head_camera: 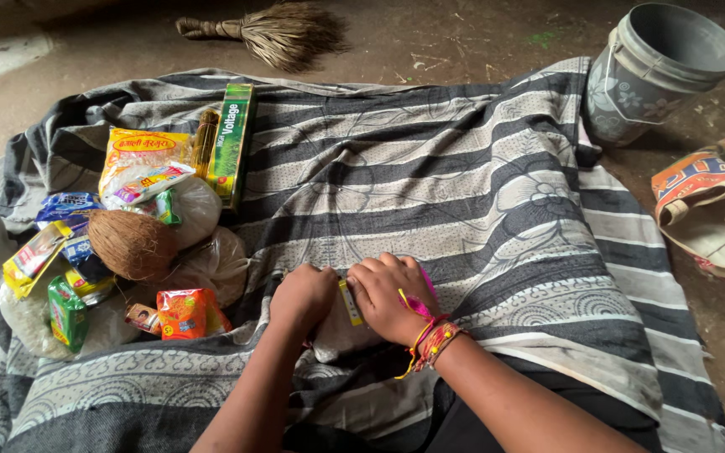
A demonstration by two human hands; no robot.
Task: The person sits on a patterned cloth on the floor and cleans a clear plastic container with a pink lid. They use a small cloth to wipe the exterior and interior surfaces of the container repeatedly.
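**A:** What is in front of the person?

**B:** A striped grey and black cloth (430, 193) is spread over a dirt floor, seen from above. Both bare hands rest on it near the bottom centre, close together. The left hand (302, 295) is curled into a loose fist, pressing on a small pale packet (336, 335) that lies on the cloth under both hands. The right hand (389, 295), with bright threads tied at the wrist, has its fingers bent down onto the same packet, beside a thin yellow strip (350, 302).

**A:** Do the hands actually grip it?

**B:** They are closed down over it, seemingly pinning it flat against the cloth, but the fingertips are hidden, so I cannot tell whether either truly pinches it.

**A:** What else is nearby?

**B:** To the left, a heap of goods sits together on the cloth, likely gathered there to stay off the dirt: a brown hairy coconut (132, 243), a long green box (232, 143), a yellow printed pouch (140, 153), an orange packet (185, 313), a small green packet (67, 312), and clear bags of white grains (199, 210). Off the cloth, a straw hand broom (279, 33) lies at the top, a grey plastic bucket (656, 71) stands at upper right, and a printed cloth bag (715, 210) lies at the right edge.
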